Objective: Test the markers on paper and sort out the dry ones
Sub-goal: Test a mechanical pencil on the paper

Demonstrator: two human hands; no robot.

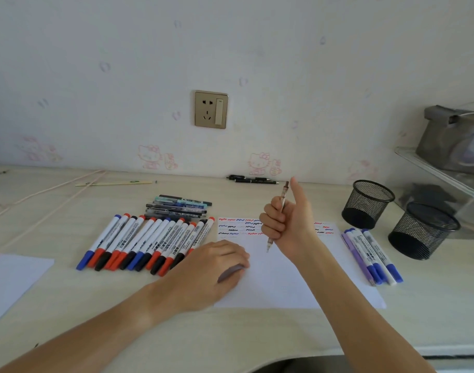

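A white test paper [279, 281] with red, blue and black squiggles along its top lies at the desk's middle. My right hand [287, 219] is raised above it, fist curled round a slim pen [283, 200] held nearly upright, thumb sticking up, tip pointing down. My left hand [217, 267] rests flat on the paper's left edge, fingers relaxed. A row of several whiteboard markers [147, 243] with blue, red and black caps lies left of the paper. Several blue and purple markers [370, 254] lie to its right. A stack of gel pens [179, 207] sits behind the row.
Two black mesh pen cups [368, 204] [423, 230] stand at the right, with a clear shelf holding a grey box [451, 141] behind. Two black pens [253, 179] lie by the wall. A cable [42, 195] and another sheet [12, 281] are at the left.
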